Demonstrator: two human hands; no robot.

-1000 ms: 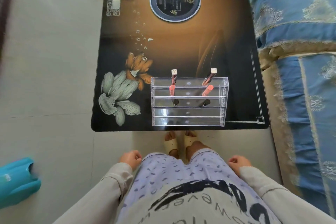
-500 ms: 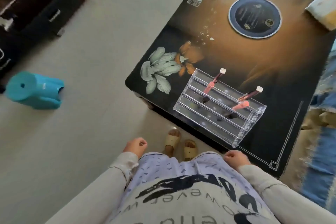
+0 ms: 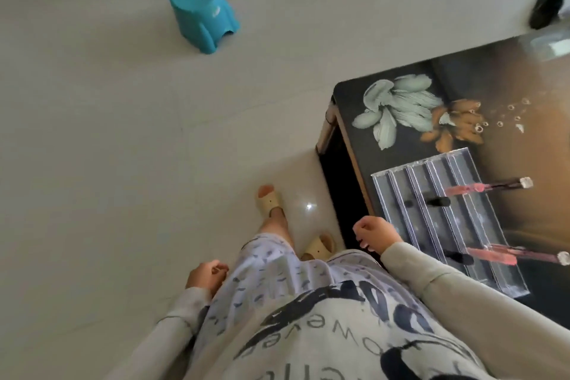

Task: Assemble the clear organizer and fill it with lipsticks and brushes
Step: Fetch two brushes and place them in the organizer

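Organizer: clear stepped acrylic organizer point(image 3: 431, 234) on the dark floral table point(image 3: 354, 139); light, stiff, slick, probably brittle; I'd take both end walls
Grips: left grip point(image 3: 205, 276), right grip point(image 3: 374, 236); loosely curled, empty

The person turns left, away from the table point(image 3: 413, 160). Its near edge, faced squarely a second ago, now runs along the person's right, so the organizer point(image 3: 431, 225) shows side-on. The blue stool point(image 3: 200, 12) now lies ahead instead of at lower left. One foot point(image 3: 270, 200) steps forward, and the right hand point(image 3: 374, 234) swings ahead of the left hand point(image 3: 205, 276).
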